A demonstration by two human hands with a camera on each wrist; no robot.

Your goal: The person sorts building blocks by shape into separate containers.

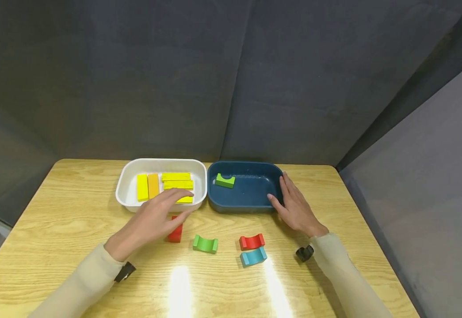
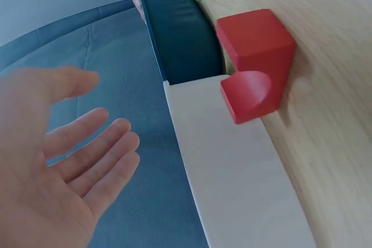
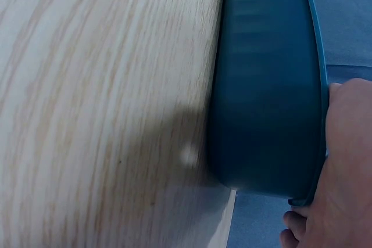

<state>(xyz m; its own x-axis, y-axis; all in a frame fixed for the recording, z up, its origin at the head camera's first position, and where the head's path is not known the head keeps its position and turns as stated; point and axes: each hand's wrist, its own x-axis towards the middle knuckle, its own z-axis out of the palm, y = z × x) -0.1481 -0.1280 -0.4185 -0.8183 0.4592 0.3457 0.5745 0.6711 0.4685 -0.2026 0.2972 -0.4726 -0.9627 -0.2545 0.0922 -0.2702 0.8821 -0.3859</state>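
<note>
My left hand hovers over the front rim of a white plastic box, fingers apart and nothing between them. Yellow blocks and an orange block lie in that box. Partly hidden below this hand, a red block with a curved notch stands on the table. My right hand grips the right end of a dark blue box, thumb over the rim and fingers along the outer wall. Inside the blue box sits a green notched block, toward the left.
In front of the boxes lie a green notched block, a red notched block and a light blue one close against it. Both boxes stand side by side near the back edge of the wooden table, before a dark cloth wall.
</note>
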